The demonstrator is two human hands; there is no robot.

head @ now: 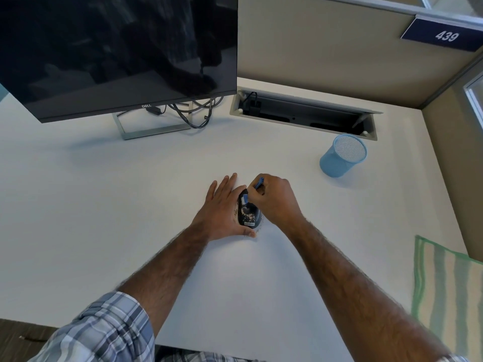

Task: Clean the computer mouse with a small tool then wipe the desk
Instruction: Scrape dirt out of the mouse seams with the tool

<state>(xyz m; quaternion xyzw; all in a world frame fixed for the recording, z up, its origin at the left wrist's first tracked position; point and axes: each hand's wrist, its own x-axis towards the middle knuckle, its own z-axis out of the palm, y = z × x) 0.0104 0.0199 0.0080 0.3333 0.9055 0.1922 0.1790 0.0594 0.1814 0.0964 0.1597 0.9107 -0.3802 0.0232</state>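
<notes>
1. Black mouse (248,211) sits about mid-tabletop (130,192), a bit right of centre and well off every edge. Pale specks cover its back, and the logo end faces the near edge.
2. Small blue tool (251,192): pale head down on the far half of the mouse, handle slanting up toward the far right.
3. Right hand (275,201) has its fingers curled, pinching the tool handle, and hangs over the mouse's right side.
4. Left hand (222,207) lies flat with straight fingers against the mouse's left side. The thumb is stretched along its near end, bracing it rather than grasping.
5. Plaid sleeve (104,330) on the left arm, past the near edge.
6. Green-striped cloth (444,283) lies flat at the right edge, toward the near right corner, well apart from the mouse.
7. Blue mesh cup (342,156) stands upright toward the far right, just in front of the open cable tray (303,113).
8. Dark monitor (117,48) on its stand at the far left, with cables (193,111) behind it.
9. Number plate "439" (444,35) on the partition, far right.
</notes>
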